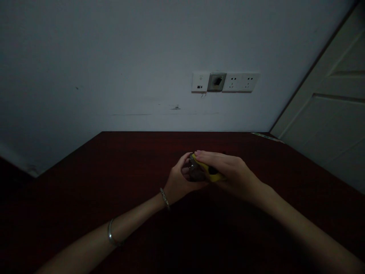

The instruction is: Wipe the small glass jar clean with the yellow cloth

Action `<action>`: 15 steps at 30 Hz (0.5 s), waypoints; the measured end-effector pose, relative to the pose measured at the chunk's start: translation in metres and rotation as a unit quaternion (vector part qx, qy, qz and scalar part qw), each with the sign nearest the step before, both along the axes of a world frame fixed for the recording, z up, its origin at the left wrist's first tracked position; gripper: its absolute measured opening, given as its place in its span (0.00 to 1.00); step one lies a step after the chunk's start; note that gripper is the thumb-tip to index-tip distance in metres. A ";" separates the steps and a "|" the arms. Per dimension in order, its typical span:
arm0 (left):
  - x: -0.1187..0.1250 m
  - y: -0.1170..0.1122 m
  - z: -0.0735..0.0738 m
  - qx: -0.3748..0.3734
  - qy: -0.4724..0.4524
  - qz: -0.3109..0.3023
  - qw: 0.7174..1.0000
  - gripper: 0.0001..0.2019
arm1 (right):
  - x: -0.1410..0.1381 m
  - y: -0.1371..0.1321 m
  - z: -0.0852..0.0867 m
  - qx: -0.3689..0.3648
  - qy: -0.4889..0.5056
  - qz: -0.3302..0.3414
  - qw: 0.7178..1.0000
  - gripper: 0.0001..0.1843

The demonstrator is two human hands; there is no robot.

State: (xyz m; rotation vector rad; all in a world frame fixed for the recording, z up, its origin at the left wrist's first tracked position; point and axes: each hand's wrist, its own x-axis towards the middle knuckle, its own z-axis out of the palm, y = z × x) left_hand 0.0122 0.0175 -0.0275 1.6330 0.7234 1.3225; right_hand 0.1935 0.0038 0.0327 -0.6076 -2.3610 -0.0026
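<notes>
My left hand [177, 182] is curled round a small, see-through glass-like object [196, 172] with shiny highlights; the dim light hides its exact kind. Against the right side of that object, my right hand [235, 170] presses a yellow thing [216, 177] with a dark patch, perhaps a cloth or sponge. The fingers of my right hand lie over its top and cover much of it. Both hands meet just above the dark red tabletop [137, 160], near the middle of the view.
Behind the table rises a pale wall [128, 57] carrying a row of sockets [236, 82]. To the right stands a white panelled door [336, 114]. A thin printed strip [268, 137] lies along the table's far right edge.
</notes>
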 end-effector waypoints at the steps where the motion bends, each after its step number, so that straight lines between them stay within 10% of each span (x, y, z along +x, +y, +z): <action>1: 0.000 0.001 -0.001 -0.003 -0.006 -0.002 1.000 0.41 | -0.002 -0.002 0.001 0.004 -0.008 0.006 1.000 0.29; 15: -0.006 -0.009 0.000 0.009 0.030 -0.015 0.999 0.44 | 0.011 0.002 0.014 -0.021 0.047 -0.041 0.998 0.26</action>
